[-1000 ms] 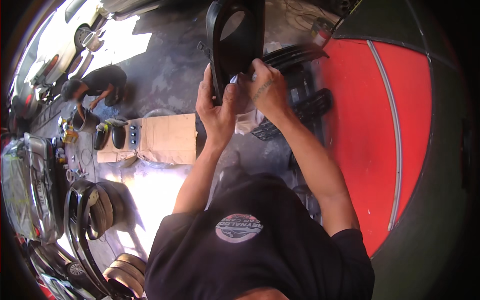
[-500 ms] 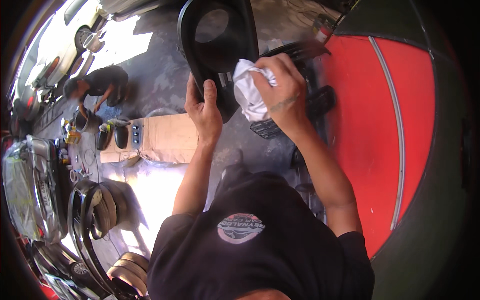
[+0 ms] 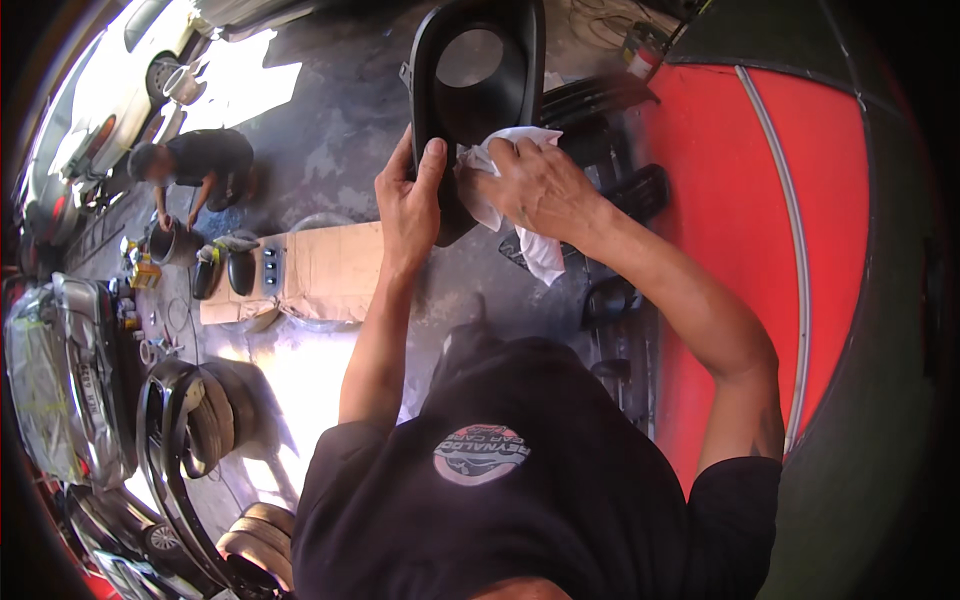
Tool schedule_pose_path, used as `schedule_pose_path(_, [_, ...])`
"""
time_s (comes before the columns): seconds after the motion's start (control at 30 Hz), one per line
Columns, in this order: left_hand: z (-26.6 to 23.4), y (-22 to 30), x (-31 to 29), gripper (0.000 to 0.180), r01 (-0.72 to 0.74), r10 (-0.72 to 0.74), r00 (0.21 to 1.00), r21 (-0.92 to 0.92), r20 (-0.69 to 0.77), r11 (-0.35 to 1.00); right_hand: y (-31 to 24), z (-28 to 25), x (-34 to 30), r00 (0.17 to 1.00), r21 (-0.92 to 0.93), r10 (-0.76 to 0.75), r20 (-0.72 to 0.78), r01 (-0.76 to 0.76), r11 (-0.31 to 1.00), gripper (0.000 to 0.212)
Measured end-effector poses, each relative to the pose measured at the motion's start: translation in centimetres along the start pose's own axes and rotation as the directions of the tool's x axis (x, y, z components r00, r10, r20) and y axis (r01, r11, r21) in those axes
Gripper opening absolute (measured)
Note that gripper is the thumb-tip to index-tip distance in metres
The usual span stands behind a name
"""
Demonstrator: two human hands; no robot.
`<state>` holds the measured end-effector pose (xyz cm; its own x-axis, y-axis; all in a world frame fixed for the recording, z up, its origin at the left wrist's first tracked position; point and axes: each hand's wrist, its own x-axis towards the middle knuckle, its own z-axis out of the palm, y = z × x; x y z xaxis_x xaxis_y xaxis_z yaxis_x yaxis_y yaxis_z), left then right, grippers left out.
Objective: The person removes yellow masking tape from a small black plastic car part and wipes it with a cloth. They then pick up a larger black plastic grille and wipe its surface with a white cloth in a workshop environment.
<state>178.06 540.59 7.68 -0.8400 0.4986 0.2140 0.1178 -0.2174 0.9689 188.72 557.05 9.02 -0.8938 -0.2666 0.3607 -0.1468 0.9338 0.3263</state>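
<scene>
A black plastic fog light cover (image 3: 480,108) with a round hole is held up at the top of the view. My left hand (image 3: 410,210) grips its lower left edge, thumb on the front and fingers behind. In my right hand (image 3: 540,190) a white cloth (image 3: 543,258) is bunched, pressed against the lower right part of the cover. One end of the cloth hangs loose below the hand. My right fingertips are partly hidden in the cloth.
Black car trim parts (image 3: 640,195) lie beyond my right arm, beside a red panel (image 3: 720,250). A cardboard sheet (image 3: 335,270) with small black parts is at left. Another person (image 3: 215,165) crouches over a bucket (image 3: 175,243). Tyres (image 3: 255,545) stand lower left.
The cover has shifted right and tilted more upright. My right hand has moved down and left onto its lower part, elbow swung outward, and the cloth has come partly unbunched.
</scene>
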Motion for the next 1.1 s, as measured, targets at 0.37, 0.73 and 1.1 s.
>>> schedule_pose_path(0.37, [-0.1, -0.4, -0.2, 0.049, 0.032, -0.031, 0.999, -0.024, 0.005, 0.999, -2.2, 1.3, -1.2, 0.994, 0.340, 0.082, -0.075, -0.052, 0.939, 0.023])
schedule_pose_path(0.73, [-1.6, -2.3, 0.8, 0.034, 0.036, -0.070, 0.976, -0.161, -0.207, 0.986, -3.1, 1.6, -2.9, 0.911, 0.564, 0.387, -0.143, -0.246, 0.788, 0.028])
schedule_pose_path(1.1, [0.1, -2.9, -1.3, 0.032, -0.064, 0.055, 0.983, -0.045, -0.173, 0.997, -2.1, 2.4, -1.1, 0.872, 0.411, 0.489, -0.024, -0.437, 0.800, 0.013])
